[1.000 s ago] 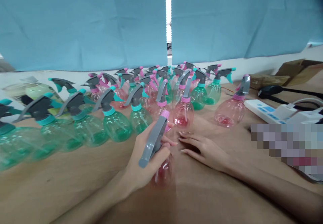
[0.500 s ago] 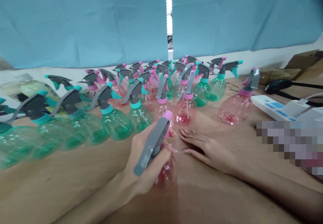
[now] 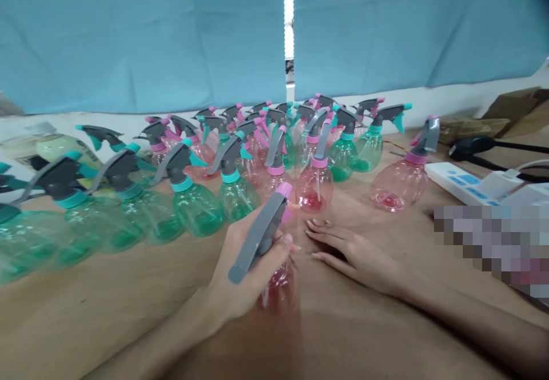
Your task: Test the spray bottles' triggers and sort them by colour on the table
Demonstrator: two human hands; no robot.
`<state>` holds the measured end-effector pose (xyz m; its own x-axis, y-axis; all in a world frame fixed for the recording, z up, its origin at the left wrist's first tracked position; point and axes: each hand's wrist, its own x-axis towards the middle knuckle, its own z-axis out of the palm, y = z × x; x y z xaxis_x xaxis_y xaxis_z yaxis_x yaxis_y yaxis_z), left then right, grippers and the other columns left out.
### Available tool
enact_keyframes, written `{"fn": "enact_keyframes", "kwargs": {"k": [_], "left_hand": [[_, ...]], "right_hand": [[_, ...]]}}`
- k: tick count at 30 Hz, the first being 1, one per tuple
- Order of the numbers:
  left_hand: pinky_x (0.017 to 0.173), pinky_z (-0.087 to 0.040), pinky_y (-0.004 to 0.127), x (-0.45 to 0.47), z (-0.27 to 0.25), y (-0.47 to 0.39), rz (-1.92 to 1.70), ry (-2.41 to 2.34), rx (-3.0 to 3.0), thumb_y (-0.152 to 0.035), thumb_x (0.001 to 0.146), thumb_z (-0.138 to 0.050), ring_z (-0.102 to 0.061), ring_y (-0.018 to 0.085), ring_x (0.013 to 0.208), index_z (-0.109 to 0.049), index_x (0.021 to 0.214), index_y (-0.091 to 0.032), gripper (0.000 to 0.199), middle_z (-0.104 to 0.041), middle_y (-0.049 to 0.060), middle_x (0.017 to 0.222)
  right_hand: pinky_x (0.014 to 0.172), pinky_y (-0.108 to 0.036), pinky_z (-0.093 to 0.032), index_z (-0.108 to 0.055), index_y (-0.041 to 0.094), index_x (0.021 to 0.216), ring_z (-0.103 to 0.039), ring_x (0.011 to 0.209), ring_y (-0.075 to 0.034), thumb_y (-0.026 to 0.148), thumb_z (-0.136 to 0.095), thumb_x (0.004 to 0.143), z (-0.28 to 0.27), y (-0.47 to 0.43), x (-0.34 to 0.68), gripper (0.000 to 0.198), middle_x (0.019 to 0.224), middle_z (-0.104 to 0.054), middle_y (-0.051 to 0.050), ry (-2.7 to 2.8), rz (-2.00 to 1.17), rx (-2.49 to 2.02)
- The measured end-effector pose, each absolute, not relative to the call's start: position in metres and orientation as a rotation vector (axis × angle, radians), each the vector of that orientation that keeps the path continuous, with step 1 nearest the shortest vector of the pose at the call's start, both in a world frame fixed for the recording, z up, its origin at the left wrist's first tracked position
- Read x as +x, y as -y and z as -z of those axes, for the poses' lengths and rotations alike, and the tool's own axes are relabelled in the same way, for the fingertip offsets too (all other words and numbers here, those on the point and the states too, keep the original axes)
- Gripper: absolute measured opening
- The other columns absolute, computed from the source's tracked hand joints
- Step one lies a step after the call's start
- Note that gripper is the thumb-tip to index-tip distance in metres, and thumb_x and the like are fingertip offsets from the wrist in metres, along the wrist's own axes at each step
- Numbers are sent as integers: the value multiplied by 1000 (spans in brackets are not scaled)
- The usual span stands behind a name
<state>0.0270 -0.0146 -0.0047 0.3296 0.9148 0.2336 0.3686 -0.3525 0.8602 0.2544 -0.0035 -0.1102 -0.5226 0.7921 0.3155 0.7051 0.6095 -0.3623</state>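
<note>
Brown tabletop (image 3: 141, 280), bottles (image 3: 281, 288), blue curtain (image 3: 141, 37)

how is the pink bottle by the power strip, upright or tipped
Upright: the pink bottle sits on its base, spray head uppermost.

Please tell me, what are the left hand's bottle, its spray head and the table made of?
Bottle: probably glossy plastic; see-through pink with highlights.
Spray head: likely plastic too; opaque grey and pink, soft sheen.
Table: perhaps wood or laminate; brown and dull.

Left hand (image 3: 240, 290) around pink bottle (image 3: 279, 291)
</note>
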Motion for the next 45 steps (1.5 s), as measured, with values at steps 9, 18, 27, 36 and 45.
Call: {"fn": "enact_keyframes", "kwargs": {"k": [9, 18, 27, 36, 45], "left_hand": [[58, -50, 27, 28, 6, 17, -1019, -1089, 1978, -25, 76, -51, -62, 15, 60, -59, 70, -21, 11, -64, -2, 68], [58, -49, 28, 25, 10, 15, -995, -1088, 2022, -30, 81, -50, -62, 16, 62, -61, 73, -22, 16, -65, -1, 70], [59, -51, 28, 25, 10, 16, -964, -1093, 1986, -32, 82, -50, -63, 17, 64, -61, 73, -22, 17, -67, 0, 74], [57, -50, 27, 26, 7, 16, -997, -1044, 1963, -27, 83, -52, -67, 18, 72, -57, 76, -22, 10, -60, -2, 70], [57, -49, 28, 25, 9, 16, -996, -1079, 1992, -30, 83, -51, -65, 18, 69, -57, 76, -22, 12, -65, -1, 73]], "right_hand": [[110, -47, -36, -50, 16, 136, -46, 131, -25, 37, -49, 95, 107, 6, 255, 47, 141, -50, -11, 2388, -292, -1193], [110, -49, -36, -48, 20, 138, -46, 131, -25, 39, -48, 95, 108, 5, 256, 47, 142, -50, -10, 2388, -285, -1176], [110, -47, -37, -49, 18, 137, -46, 131, -25, 40, -47, 95, 107, 6, 256, 47, 142, -50, -10, 2399, -282, -1187], [109, -48, -38, -50, 20, 137, -48, 129, -25, 38, -47, 95, 107, 6, 256, 45, 141, -51, -10, 2383, -277, -1176], [109, -49, -38, -49, 21, 137, -48, 129, -25, 38, -48, 95, 109, 6, 256, 45, 141, -51, -9, 2370, -281, -1168]]}}
